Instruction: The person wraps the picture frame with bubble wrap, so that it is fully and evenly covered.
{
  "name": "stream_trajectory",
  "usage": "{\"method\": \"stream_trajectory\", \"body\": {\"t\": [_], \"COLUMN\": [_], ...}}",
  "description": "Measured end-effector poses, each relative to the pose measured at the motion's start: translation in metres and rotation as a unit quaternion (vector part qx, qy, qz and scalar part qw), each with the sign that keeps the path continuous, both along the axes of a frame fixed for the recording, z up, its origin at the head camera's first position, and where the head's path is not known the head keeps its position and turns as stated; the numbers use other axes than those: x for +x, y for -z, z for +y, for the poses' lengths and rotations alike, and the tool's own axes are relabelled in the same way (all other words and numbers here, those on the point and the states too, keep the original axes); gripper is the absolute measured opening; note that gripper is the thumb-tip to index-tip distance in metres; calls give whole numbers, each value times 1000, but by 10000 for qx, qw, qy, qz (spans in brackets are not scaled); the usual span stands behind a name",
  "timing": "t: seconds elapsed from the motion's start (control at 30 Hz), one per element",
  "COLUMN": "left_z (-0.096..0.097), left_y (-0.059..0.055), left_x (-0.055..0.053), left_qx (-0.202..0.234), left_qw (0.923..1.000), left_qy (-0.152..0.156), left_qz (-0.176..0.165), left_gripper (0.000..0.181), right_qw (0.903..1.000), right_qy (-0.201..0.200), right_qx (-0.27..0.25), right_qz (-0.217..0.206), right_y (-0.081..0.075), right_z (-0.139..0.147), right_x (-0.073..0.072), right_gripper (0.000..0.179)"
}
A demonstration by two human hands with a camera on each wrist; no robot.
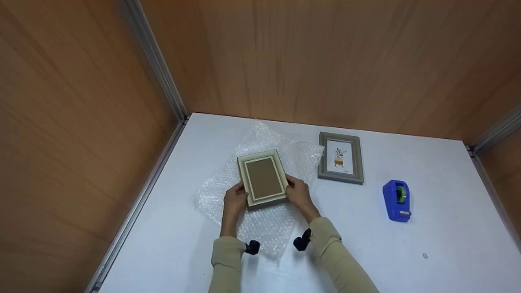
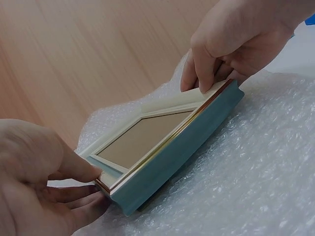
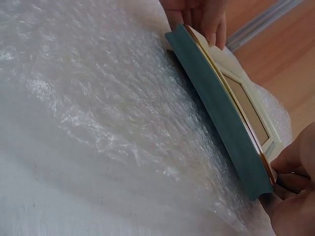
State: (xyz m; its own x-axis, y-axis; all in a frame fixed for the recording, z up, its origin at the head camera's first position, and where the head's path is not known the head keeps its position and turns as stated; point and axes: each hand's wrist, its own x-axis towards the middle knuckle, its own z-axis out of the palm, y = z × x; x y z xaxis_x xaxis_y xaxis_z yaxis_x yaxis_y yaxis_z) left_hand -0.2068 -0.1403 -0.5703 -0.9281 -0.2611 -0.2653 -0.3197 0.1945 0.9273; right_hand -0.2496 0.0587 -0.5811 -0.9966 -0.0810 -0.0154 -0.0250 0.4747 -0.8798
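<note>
A cream picture frame (image 1: 264, 179) with a plain brown centre is held just over a sheet of bubble wrap (image 1: 268, 232). My left hand (image 1: 235, 200) grips its left side near the lower corner, thumb on the front face and fingers beneath, as the left wrist view shows. Opposite, my right hand (image 1: 298, 193) grips the right side of the frame. Both wrist views show the blue-green outer side (image 2: 177, 152) of the frame with a gold edge line. The bubble wrap lies spread flat and wrinkled under it.
To the right lies a second, grey-brown picture frame (image 1: 356, 158) with a plant picture; a corner of the bubble wrap reaches its left edge. Farther right stands a blue tape dispenser (image 1: 394, 203) with green tape. Wooden panels (image 1: 325, 61) border the white table (image 1: 447, 195).
</note>
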Motion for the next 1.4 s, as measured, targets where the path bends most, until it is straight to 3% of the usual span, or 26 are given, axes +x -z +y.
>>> {"method": "stream_trajectory", "body": {"t": [0.3,0.83,1.1,1.4], "left_z": [1,2,1,0], "left_y": [-3,-5,-2,-2], "left_x": [0,0,-2,-2], "left_qx": [-541,-1087,-1060,-787], "left_qw": [9984,9935,9943,9968], "left_qy": [-13,-76,-47,-121], "left_qz": [132,318,71,44], "left_gripper": [46,46,45,46], "right_qw": [9999,9984,9980,9982], "right_qy": [65,-202,-280,-469], "right_qx": [87,97,5,-319], "right_qz": [18,522,562,191], "right_y": [3,5,3,4], "right_z": [0,2,5,7], "right_x": [2,7,6,7], "right_gripper": [44,41,40,42]}}
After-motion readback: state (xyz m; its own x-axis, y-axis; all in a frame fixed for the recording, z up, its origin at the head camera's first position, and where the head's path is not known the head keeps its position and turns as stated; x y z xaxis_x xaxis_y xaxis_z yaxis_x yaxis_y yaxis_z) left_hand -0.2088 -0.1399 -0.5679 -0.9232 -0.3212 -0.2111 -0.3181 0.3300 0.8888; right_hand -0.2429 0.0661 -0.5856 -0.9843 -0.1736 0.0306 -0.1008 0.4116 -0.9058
